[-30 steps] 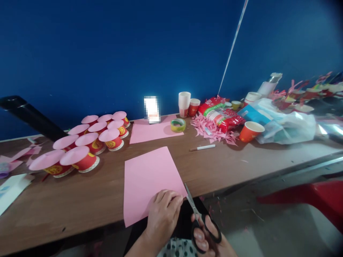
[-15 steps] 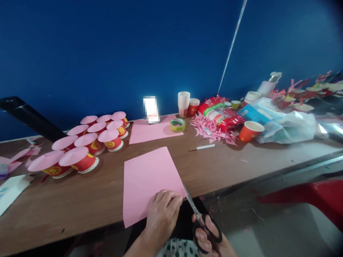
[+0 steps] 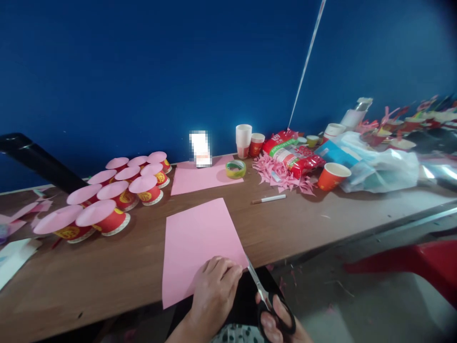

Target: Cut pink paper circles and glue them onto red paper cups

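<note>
A sheet of pink paper [image 3: 200, 238] lies partly on the table and overhangs its front edge. My left hand [image 3: 216, 295] is closed on the paper's near right part, fingers bent over the top; its thumb is hidden. In my right hand [image 3: 276, 319] is a pair of scissors [image 3: 260, 287], with fingers and thumb through the black handles. The narrow metal blades point up and away from me, meeting the paper's right edge just beside the left hand's fingertips. The blades look nearly together.
Several red cups with pink discs [image 3: 146, 188] stand at left. Behind the sheet are more pink paper [image 3: 193, 183], a tape roll [image 3: 235, 168] and a blurred bright object [image 3: 201, 148]. A marker [image 3: 269, 199], pink paper scraps [image 3: 273, 171], a red packet [image 3: 294, 155] and an orange cup [image 3: 332, 177] lie rightward.
The scissor blades look closer together, and the scissors sit slightly lower along the paper's right edge. My left hand keeps its grip on the paper. The whole view has shifted slightly.
</note>
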A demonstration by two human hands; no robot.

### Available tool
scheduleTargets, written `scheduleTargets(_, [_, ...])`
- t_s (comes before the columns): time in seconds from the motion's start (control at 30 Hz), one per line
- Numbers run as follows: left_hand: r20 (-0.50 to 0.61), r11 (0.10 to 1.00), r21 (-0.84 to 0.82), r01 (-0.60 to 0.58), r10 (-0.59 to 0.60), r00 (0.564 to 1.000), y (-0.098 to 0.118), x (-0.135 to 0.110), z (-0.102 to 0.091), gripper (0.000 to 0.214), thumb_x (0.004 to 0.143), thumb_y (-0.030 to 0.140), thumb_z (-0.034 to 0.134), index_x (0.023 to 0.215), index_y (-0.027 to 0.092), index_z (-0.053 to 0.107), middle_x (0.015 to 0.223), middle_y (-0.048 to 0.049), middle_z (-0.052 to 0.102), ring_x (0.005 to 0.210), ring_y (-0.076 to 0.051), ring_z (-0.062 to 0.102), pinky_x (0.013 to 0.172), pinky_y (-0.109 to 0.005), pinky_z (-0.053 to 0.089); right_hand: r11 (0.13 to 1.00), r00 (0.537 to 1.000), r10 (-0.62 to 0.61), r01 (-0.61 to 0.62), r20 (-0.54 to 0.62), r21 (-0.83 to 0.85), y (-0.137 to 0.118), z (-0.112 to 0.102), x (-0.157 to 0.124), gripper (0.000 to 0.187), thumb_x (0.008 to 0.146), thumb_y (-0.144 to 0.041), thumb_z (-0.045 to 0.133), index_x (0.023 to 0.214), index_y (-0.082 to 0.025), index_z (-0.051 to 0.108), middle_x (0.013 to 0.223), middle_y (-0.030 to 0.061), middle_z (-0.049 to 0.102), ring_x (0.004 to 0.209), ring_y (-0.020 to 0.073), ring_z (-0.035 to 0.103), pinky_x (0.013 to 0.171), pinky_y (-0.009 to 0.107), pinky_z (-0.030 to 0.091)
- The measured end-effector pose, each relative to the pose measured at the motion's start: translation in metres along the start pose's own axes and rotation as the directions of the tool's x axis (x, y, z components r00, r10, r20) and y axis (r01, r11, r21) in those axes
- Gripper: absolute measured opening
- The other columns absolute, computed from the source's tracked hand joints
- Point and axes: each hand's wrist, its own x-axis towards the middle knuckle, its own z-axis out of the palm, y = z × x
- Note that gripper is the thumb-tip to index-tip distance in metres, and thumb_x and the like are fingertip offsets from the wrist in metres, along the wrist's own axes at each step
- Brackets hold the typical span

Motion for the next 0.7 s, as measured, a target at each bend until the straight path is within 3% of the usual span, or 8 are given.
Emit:
scheduleTargets(0.27, [0.052, 1.0, -0.009, 0.007, -0.007, 0.999, -0.002, 0.0, -0.005, 0.014, 0.083, 0.013, 0.049, 0.09, 0.022, 0.059, 0.083, -0.0029, 0.059, 0.079, -0.017, 0.051, 0.07, -0.032, 0.043, 0.991, 1.0, -0.027, 0.025, -0.015, -0.13, 0.003, 0.004, 0.005, 0.046, 0.066, -0.056, 0.067, 0.092, -0.019, 0.059, 0.058, -0.0032, 0.048, 0.045, 0.0026, 0.036, 0.037, 0.011, 0.02])
scheduleTargets(0.7, [0.09, 1.0, -0.007, -0.012, 0.013, 0.996, -0.007, -0.002, -0.007, 0.022, 0.084, 0.015, 0.049, 0.102, 0.022, 0.059, 0.082, -0.0038, 0.06, 0.077, -0.018, 0.052, 0.068, -0.033, 0.044, 0.998, 0.996, 0.054, -0.056, 0.072, 0.017, -0.001, 0.006, 0.015, 0.042, 0.07, -0.057, 0.063, 0.089, -0.02, 0.057, 0.059, -0.004, 0.05, 0.045, 0.0024, 0.04, 0.037, 0.011, 0.017])
